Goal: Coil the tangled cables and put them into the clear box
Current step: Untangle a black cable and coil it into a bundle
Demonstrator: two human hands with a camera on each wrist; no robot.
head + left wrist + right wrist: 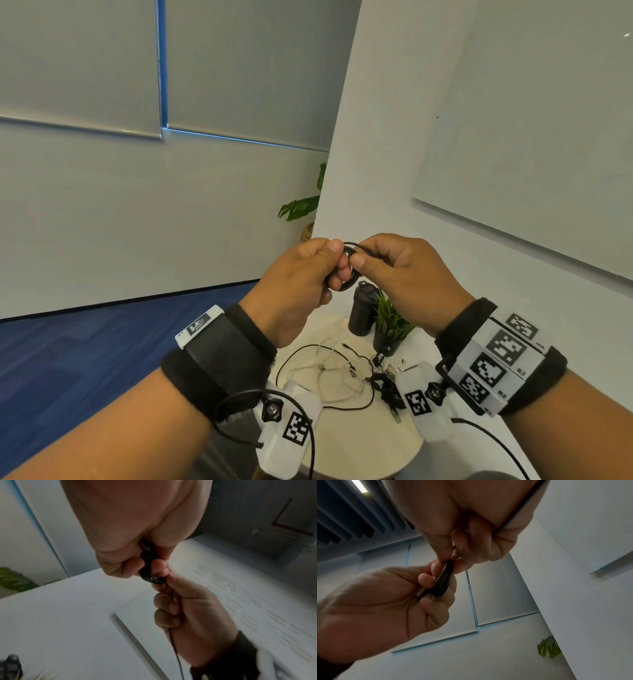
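Your left hand [301, 277] and right hand [404, 270] are raised together above the round table [376, 442], both gripping one small black cable coil [349, 270] between them. Your left fingers [428, 578] curl round the wound loops, with thumb and forefinger pinching one side of the coil; the left wrist view shows the bundle [150, 572] clamped edge-on between your fingertips. Your right hand pinches the other side with thumb and forefinger, and the rest of its fingers are folded over a loose black strand [173, 642] that runs down through the fist and past the wrist. In the right wrist view a silver connector tip [420, 594] pokes out beside the coil, against your left palm. Below your hands, the remaining cables lie in a loose tangle on the tabletop: white cables [329, 363] mixed with thin black cables [359, 401]. Behind the tangle stand a dark bottle [363, 308] and, just beside it, a small potted plant [390, 325]. I cannot make out the clear box in any view.
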